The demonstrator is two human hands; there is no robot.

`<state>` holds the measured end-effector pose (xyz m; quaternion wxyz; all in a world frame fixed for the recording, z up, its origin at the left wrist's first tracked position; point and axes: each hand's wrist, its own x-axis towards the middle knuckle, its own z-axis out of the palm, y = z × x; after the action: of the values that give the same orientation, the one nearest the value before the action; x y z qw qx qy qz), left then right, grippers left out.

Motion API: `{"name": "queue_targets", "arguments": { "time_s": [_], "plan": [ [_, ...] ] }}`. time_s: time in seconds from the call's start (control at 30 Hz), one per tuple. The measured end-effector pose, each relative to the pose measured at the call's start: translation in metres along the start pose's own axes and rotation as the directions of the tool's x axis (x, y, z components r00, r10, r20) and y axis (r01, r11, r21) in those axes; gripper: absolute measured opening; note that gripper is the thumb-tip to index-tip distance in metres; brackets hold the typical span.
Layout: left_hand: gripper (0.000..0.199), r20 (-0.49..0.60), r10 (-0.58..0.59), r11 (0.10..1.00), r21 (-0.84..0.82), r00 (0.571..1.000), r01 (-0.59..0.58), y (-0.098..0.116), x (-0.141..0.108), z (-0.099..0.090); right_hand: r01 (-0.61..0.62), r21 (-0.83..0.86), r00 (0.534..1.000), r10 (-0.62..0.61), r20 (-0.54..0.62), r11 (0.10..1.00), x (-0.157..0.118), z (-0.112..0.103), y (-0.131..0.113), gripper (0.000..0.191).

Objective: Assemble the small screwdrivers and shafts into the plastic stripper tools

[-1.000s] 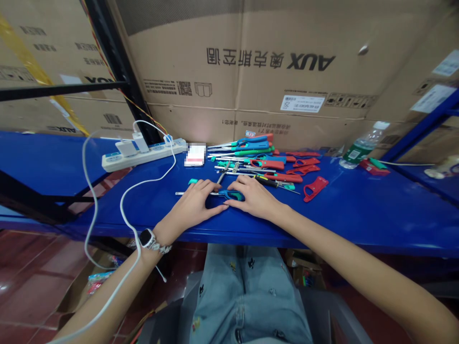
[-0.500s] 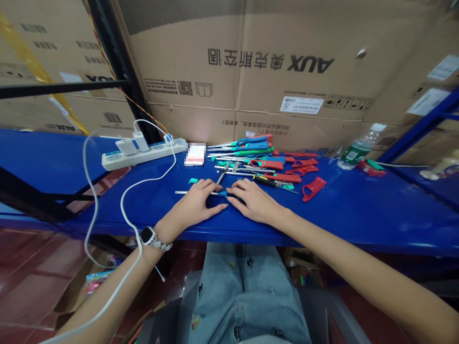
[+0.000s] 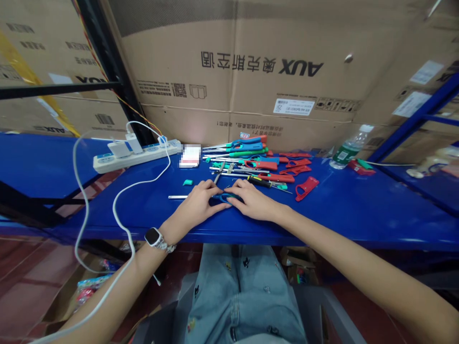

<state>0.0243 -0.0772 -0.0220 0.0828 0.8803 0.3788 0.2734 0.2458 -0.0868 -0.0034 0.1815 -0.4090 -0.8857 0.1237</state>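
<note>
- Left hand pinching, thumb and fingers closing on the blue lighter around its neck; palm covering part of the metal rod.
- Right hand gripping the handle end, fingers hiding most of it.
- Hands working close together, thumb tips nearly meeting; can't tell if they're touching.
- Blue lighter sitting low over the blue table, near the front edge, in front of the pile.
- Long axis running left-right, roughly parallel to the front edge; rod tip pointing left, sticking out past the left hand, handle pointing right. Can't tell if the rod is resting on the tabletop.
- Small teal piece lying just behind the rod.
- Piled lighters lying behind the hands, rods mostly pointing left, red, blue and green handles right.
- Black-and-yellow screwdriver lying just behind the right hand, shaft pointing right.
- Red casing lying right of the screwdriver, slanting.
- White power strip lying back left, holding plugs.
- Green-labelled bottle standing back right.
- Big carton standing behind everything, lettering reading upside down.
- Watch circling the left wrist.
</note>
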Motion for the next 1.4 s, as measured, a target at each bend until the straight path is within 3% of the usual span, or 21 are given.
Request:
{"name": "queue_targets", "arguments": {
  "time_s": [0.1, 0.3, 0.6, 0.8, 1.03, 1.1, 1.2, 1.3, 1.4],
  "plan": [
    [0.042, 0.017, 0.031, 0.999, 0.042, 0.999, -0.032, 0.0, -0.001, 0.001, -0.026, -0.009, 0.999, 0.027, 0.026, 1.0, 0.004, -0.012, 0.003, 0.032],
    [0.043, 0.069, 0.068, 0.987, 0.144, 0.995, -0.078, -0.001, -0.001, 0.002, -0.14, -0.424, 0.985, 0.169, 0.031, 0.895, -0.003, -0.024, 0.003, 0.034],
    [0.043, 0.117, 0.118, 0.972, 0.191, 0.986, -0.139, 0.003, -0.002, -0.001, -0.147, -0.485, 0.987, 0.156, -0.022, 0.862, -0.018, -0.011, 0.005, 0.032],
    [0.041, 0.113, 0.077, 0.993, 0.079, 0.991, -0.086, 0.014, 0.005, -0.008, -0.226, -0.471, 0.974, 0.211, -0.084, 0.853, -0.022, -0.01, 0.0, 0.043],
    [0.026, 0.276, 0.006, 0.969, -0.24, 0.961, 0.063, 0.017, 0.033, -0.029, -0.245, -0.459, 0.955, 0.132, -0.265, 0.854, -0.029, -0.008, 0.008, 0.049],
    [0.022, 0.267, 0.049, 0.977, -0.212, 0.962, 0.009, 0.018, 0.038, -0.036, -0.217, -0.438, 0.957, 0.102, -0.272, 0.872, -0.029, -0.01, 0.01, 0.051],
    [0.016, 0.196, 0.161, 0.987, -0.004, 0.967, -0.164, 0.022, 0.041, -0.044, -0.165, -0.397, 0.973, 0.082, -0.216, 0.903, -0.029, -0.015, 0.009, 0.051],
    [0.014, 0.157, 0.269, 0.942, 0.164, 0.95, -0.293, 0.024, 0.041, -0.047, -0.139, -0.335, 0.986, 0.101, -0.129, 0.932, -0.03, -0.021, 0.009, 0.045],
    [0.018, 0.143, 0.333, 0.91, 0.212, 0.932, -0.357, 0.022, 0.04, -0.046, -0.093, -0.238, 0.994, 0.077, -0.077, 0.967, -0.032, -0.027, 0.012, 0.037]
  ]
}}
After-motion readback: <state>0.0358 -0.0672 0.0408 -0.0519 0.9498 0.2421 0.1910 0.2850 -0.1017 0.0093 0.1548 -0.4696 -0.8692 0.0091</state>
